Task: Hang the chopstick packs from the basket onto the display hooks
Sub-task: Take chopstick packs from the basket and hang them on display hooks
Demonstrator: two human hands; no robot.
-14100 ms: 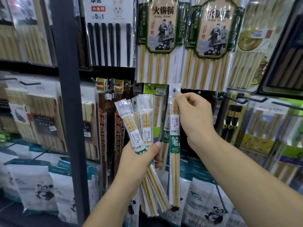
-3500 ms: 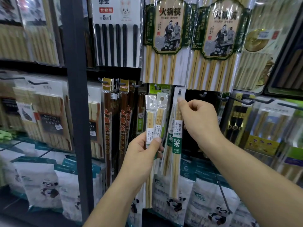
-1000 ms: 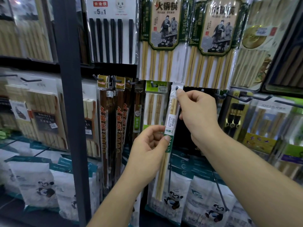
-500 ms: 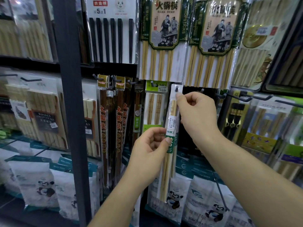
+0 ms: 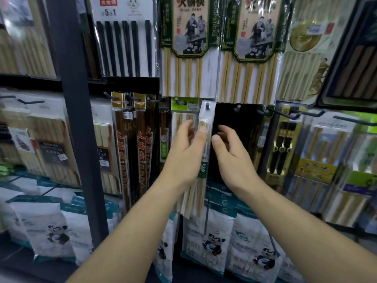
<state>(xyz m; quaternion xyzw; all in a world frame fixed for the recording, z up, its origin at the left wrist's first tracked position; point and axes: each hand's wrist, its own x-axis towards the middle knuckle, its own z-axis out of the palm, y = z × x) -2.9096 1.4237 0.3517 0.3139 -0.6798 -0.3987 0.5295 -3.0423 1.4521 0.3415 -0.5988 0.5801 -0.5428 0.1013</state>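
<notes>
Chopstick pack [image 5: 205, 119] looks light and slick-filmed, so it's best pinched at the top tab. Left hand [image 5: 184, 158] thumb is laid on it, but a real pinch can't be told. Right hand [image 5: 232, 158] fingers are apart, nothing held.

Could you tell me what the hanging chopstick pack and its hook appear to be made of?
Chopstick pack: pale, matte sticks, probably bamboo or light wood, in a clear plastic sleeve that shows glossy glints. Hook: thin dark peg, likely coated metal, though the blur leaves it open.
</notes>
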